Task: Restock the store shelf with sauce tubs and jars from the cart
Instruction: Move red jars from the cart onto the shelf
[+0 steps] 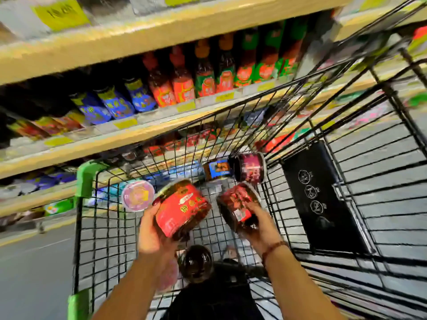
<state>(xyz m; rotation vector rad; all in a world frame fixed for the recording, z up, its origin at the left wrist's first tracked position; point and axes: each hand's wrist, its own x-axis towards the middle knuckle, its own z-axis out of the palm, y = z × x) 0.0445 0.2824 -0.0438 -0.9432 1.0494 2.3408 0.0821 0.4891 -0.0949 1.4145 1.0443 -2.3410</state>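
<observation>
Red-labelled sauce tub (182,209): held tilted in the left hand (150,229), fingers (156,202) curled round its side, over the wire cart (104,227).
Dark sauce tub (238,204), red label: gripped by the right hand (256,225), fingers wrapped round it, also tilted.
One tub per hand, likely to halve the trips.
Stock left in the cart: pink-lidded tub (138,195); purple-labelled jar (250,167) and blue-labelled jar (218,168) on their sides at the far end; dark-lidded jar (196,262) nearest the person.
Store shelf (138,135): just beyond the cart, bottles (184,88) in rows, labels outward for shoppers.
</observation>
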